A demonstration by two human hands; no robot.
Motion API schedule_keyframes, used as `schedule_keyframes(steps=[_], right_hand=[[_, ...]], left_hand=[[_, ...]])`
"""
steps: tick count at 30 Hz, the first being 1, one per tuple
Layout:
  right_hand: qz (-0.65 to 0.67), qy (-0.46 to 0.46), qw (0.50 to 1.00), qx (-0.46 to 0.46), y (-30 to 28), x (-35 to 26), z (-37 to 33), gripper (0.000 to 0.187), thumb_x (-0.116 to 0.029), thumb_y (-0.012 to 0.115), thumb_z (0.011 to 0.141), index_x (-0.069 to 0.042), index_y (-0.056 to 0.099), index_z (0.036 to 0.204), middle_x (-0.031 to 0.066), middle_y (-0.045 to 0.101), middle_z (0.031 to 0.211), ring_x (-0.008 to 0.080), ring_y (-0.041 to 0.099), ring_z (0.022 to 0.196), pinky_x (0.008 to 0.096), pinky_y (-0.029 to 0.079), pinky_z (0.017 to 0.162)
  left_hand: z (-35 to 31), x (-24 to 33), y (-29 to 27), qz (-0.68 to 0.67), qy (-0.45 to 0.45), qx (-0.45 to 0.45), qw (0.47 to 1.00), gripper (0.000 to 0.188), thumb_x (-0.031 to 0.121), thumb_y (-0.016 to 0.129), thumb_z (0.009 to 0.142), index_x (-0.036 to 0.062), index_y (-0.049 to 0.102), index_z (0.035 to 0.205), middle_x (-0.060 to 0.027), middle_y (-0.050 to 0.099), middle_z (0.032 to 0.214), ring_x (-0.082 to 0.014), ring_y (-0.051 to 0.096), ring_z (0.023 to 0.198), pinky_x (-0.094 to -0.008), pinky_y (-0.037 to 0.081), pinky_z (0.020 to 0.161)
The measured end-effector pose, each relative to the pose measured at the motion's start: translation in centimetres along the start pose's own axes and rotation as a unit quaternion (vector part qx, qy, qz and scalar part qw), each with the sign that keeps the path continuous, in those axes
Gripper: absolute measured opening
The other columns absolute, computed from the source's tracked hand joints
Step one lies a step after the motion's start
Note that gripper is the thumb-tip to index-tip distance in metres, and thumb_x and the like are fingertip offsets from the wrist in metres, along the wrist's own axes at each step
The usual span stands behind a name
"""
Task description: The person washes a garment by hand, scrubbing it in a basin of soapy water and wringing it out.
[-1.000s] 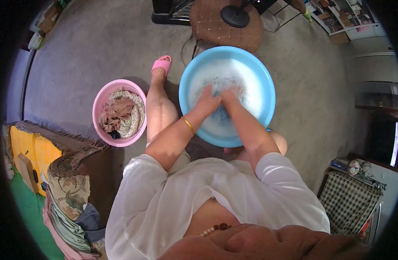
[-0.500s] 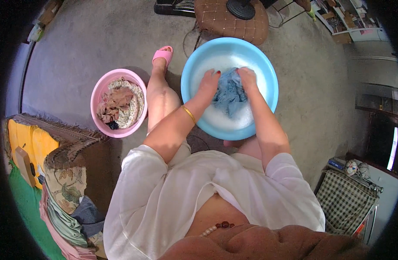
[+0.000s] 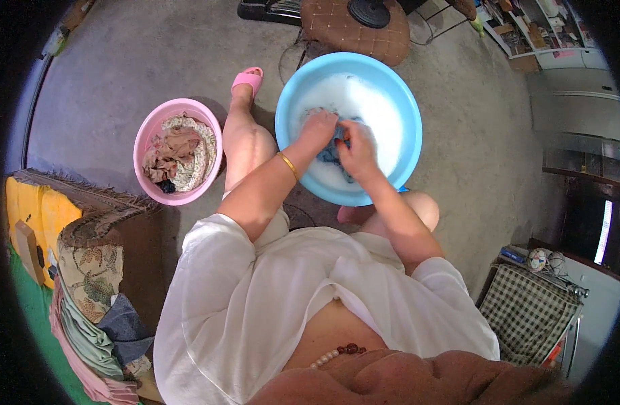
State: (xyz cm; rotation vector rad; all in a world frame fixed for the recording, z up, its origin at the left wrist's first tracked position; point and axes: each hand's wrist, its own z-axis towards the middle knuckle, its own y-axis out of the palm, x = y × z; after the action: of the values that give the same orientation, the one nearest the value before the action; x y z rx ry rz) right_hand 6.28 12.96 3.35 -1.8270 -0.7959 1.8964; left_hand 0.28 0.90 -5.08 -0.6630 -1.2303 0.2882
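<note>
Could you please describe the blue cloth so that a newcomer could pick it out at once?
Find the large light-blue basin of white suds in front of the person. Inside it, at the left grip and right grip, lies the blue cloth, partly sunk. Its darker blue sets it apart from the brown cloth and patterned cloth in the smaller pink basin.

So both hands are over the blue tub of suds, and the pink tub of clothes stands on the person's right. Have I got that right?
Not quite: the pink tub of clothes stands on the left, as the head view shows. The rest holds: the left hand and right hand are both over the blue tub of suds.
</note>
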Motion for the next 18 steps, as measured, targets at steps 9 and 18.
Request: schedule_keyframes(steps=[9, 18], right_hand=[[-0.192, -0.131, 0.973, 0.004, 6.8, 6.7, 2.9, 0.035, -0.010, 0.049, 0.079, -0.003, 0.046, 0.113, 0.0208, 0.052, 0.110, 0.0362, 0.049, 0.101, 0.0448, 0.038, 0.084], [0.409, 0.232, 0.882, -0.023, 4.3, 6.6, 8.1, 0.021, -0.015, 0.048, 0.079, -0.002, 0.053, 0.095, 0.0198, 0.058, 0.094, 0.0324, 0.055, 0.087, 0.0387, 0.043, 0.078]], left_hand=[[0.2, 1.0, -0.3, -0.017, -0.020, 0.006, 1.000, 0.021, 0.018, 0.046, 0.082, -0.0006, 0.055, 0.087, -0.0189, 0.058, 0.085, -0.0356, 0.056, 0.080, -0.0444, 0.043, 0.074], [0.7, 4.0, -3.2, -0.189, -0.227, -0.047, 0.954, 0.041, 0.025, 0.049, 0.077, -0.0028, 0.051, 0.107, -0.0256, 0.054, 0.103, -0.0378, 0.051, 0.101, -0.0397, 0.039, 0.088]])
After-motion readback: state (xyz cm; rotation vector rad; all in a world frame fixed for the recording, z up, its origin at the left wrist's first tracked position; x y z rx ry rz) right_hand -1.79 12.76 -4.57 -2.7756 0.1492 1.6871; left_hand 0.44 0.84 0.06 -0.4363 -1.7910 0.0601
